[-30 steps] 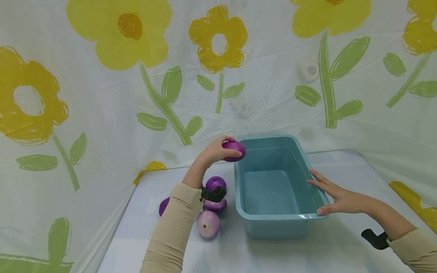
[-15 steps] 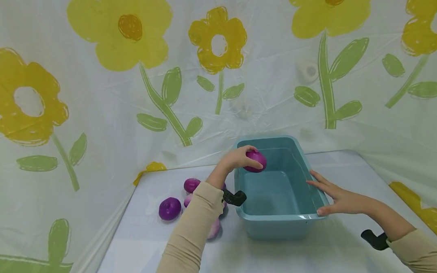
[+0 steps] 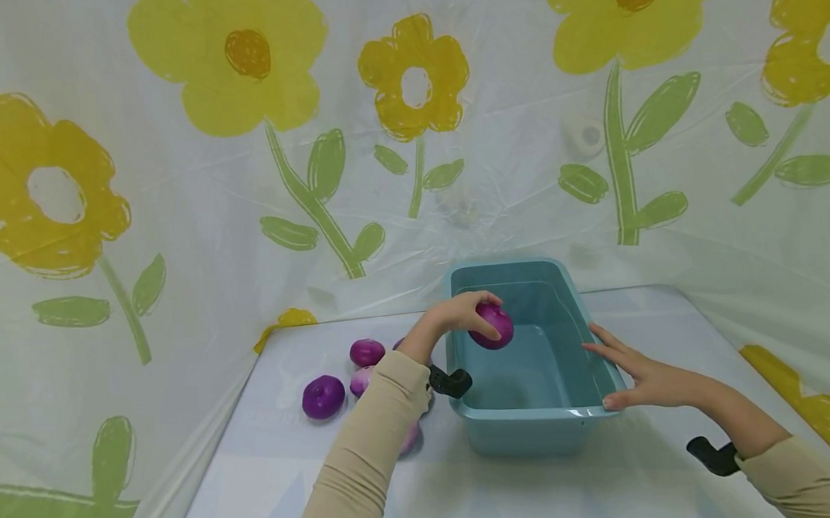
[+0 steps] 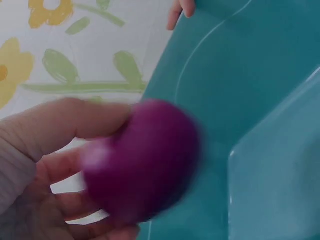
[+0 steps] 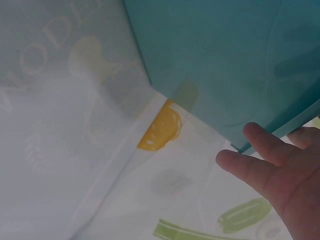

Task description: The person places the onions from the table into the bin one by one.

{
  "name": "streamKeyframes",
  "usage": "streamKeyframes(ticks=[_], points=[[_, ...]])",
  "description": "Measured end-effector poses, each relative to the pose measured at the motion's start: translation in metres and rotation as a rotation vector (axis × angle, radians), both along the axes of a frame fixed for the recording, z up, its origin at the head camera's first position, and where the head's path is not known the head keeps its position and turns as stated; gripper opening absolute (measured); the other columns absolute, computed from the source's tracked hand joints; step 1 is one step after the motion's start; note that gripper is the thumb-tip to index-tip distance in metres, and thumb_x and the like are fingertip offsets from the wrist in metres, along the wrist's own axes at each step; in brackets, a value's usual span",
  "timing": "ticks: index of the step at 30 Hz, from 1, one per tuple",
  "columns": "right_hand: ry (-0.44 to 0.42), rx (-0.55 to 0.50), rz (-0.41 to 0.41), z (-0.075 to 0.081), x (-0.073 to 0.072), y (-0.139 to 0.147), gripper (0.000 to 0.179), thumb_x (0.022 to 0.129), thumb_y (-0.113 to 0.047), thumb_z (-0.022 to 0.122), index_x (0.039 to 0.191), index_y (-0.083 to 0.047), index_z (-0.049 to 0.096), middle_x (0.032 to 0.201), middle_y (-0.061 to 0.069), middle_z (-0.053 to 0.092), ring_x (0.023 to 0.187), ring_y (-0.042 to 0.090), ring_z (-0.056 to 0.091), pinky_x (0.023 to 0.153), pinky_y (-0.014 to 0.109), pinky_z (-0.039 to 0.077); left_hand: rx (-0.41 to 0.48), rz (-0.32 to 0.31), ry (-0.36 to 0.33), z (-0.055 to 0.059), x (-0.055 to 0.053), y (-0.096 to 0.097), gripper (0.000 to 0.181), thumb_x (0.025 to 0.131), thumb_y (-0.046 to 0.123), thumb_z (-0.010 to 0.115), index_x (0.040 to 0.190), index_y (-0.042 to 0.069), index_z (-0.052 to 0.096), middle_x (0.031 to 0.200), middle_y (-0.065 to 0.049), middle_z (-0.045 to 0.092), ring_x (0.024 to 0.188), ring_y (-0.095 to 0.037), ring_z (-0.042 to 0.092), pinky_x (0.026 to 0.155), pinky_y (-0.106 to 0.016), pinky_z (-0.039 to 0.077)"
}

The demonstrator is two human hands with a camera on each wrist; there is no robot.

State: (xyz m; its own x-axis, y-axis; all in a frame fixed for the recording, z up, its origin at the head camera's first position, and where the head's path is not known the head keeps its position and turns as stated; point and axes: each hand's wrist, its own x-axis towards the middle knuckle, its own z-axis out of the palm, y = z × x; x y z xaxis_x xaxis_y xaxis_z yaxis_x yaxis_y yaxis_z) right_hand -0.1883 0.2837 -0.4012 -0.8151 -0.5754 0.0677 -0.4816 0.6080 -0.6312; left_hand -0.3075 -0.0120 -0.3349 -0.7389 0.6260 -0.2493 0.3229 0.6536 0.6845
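A round, glossy purple onion (image 3: 503, 322), gripped by the left hand (image 3: 457, 313), is over the left part of a blue tub (image 3: 527, 433). Rectangular and open-topped, the tub stands upright on the worktop (image 3: 250, 467).

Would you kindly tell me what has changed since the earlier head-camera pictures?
The left hand and the purple onion it holds have moved rightward and lower in the head view, from the teal tub's left edge to its opening. Nothing was newly grasped or released. The right hand stays at the tub's right side; the tub stayed put.
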Motion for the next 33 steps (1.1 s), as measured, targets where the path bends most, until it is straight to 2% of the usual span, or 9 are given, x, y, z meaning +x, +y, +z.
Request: streamKeyframes(ticks=[4,14,18,22,25,28,33], points=[[-0.002,-0.006,0.003,0.000,0.000,0.000,0.074,0.080,-0.023,0.065,0.137,0.005,0.027,0.147,0.030,-0.003,0.125,0.060,0.011,0.082,0.073,0.030,0.025,0.009,-0.019,0.000,-0.001,-0.001,0.057,0.080,0.015,0.068,0.132,0.015,0.045,0.140,-0.010,0.040,0.126,-0.024,0.039,0.096,-0.040,0.041],[-0.020,-0.026,-0.007,0.001,0.001,-0.003,0.076,0.077,-0.020,0.066,0.136,0.007,0.027,0.146,0.031,-0.003,0.124,0.061,0.009,0.081,0.075,0.029,0.024,0.006,0.000,0.003,0.003,-0.013,0.059,0.081,0.018,0.068,0.135,0.017,0.043,0.142,-0.009,0.037,0.127,-0.024,0.039,0.097,-0.041,0.040],[-0.026,-0.022,-0.009,0.002,0.001,-0.002,0.075,0.078,-0.020,0.065,0.136,0.007,0.026,0.146,0.031,-0.004,0.124,0.060,0.009,0.080,0.075,0.029,0.028,0.014,0.039,0.006,0.008,-0.023,0.059,0.081,0.019,0.068,0.135,0.018,0.043,0.141,-0.010,0.038,0.127,-0.025,0.039,0.097,-0.041,0.040],[-0.036,-0.028,-0.015,0.002,0.001,-0.002,0.075,0.078,-0.019,0.065,0.136,0.007,0.026,0.146,0.031,-0.003,0.124,0.061,0.009,0.079,0.073,0.032,0.061,-0.002,0.120,0.005,0.017,-0.036,0.058,0.082,0.018,0.067,0.135,0.015,0.043,0.140,-0.009,0.040,0.128,-0.025,0.037,0.099,-0.041,0.039],[-0.035,-0.029,-0.014,0.002,0.001,-0.002,0.075,0.078,-0.020,0.065,0.136,0.007,0.026,0.146,0.031,-0.003,0.124,0.061,0.010,0.079,0.073,0.034,0.121,0.002,0.173,0.000,0.025,-0.049,0.057,0.083,0.017,0.067,0.134,0.011,0.043,0.139,-0.008,0.041,0.129,-0.029,0.036,0.100,-0.044,0.037],[-0.033,-0.031,-0.008,0.001,0.000,-0.002,0.076,0.078,-0.019,0.065,0.136,0.007,0.026,0.146,0.031,-0.004,0.124,0.061,0.009,0.079,0.073,0.034,0.181,0.036,0.203,-0.007,0.033,-0.062,0.057,0.081,0.016,0.068,0.133,0.010,0.045,0.138,-0.008,0.043,0.127,-0.034,0.037,0.099,-0.048,0.037],[-0.036,-0.031,0.000,0.001,0.000,-0.002,0.075,0.079,-0.019,0.065,0.137,0.007,0.025,0.146,0.031,-0.004,0.124,0.061,0.009,0.080,0.074,0.031,0.219,0.127,0.237,-0.028,0.039,-0.090,0.058,0.080,0.016,0.069,0.133,0.009,0.045,0.138,-0.010,0.043,0.126,-0.035,0.039,0.099,-0.050,0.036]])
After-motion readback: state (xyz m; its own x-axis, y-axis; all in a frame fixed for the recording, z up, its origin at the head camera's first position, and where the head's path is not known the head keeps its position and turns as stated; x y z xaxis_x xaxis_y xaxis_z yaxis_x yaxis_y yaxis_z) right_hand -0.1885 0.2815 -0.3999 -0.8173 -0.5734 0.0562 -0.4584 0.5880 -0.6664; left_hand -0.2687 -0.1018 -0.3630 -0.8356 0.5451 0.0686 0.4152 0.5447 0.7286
